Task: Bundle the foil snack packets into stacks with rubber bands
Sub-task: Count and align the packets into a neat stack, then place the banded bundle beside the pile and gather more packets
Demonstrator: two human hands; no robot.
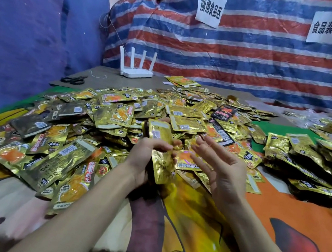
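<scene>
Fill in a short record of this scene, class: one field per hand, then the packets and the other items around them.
left hand: grips a stack of gold packets, held upright over the pile
right hand: open, palm toward the stack, holding nothing
rubber band: none visible on the stack
pile: loose packets, mostly gold, spread beyond both hands
far left: router, scissors
wall: two paper signs

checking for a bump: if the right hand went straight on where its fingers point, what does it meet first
Probably the loose pile of foil packets just beyond the right hand; the stack in the left hand lies beside it. Depth is unclear.
</scene>
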